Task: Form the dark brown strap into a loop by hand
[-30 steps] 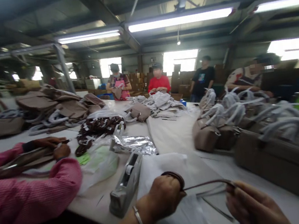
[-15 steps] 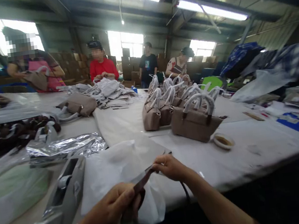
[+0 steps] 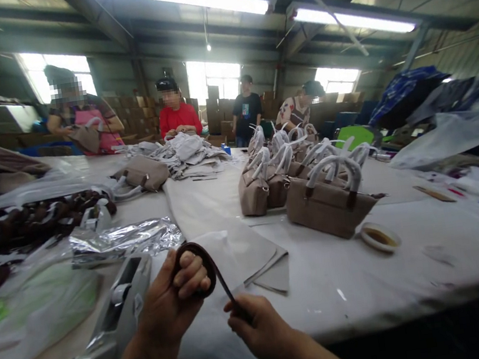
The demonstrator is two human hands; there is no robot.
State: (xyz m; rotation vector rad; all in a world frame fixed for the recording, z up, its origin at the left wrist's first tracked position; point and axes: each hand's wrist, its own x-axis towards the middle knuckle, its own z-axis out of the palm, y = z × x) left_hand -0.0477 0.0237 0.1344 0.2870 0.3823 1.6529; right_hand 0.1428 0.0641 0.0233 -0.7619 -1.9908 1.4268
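Observation:
A dark brown strap (image 3: 214, 264) is looped around the fingers of my left hand (image 3: 168, 308), which is closed on it and raised over the table. From that loop the strap runs down to my right hand (image 3: 264, 324), whose thumb and fingers pinch it lower and to the right. Beneath and behind the hands lie a thin white plastic sheet (image 3: 220, 342) and flat grey pieces (image 3: 274, 272). Left of my left hand stands a grey tape dispenser (image 3: 109, 328).
Brown handbags (image 3: 327, 203) with white-wrapped handles stand ahead, beside a tape roll (image 3: 380, 238). Crumpled silver foil (image 3: 123, 240), a pile of grey pieces (image 3: 191, 150) and dark brown straps (image 3: 27, 224) lie to the left. Several people are across the table.
My left hand has risen and turned, so the strap's loop now shows around its fingers. My right hand has moved down, and the strap slopes down to it. The view has shifted slightly left.

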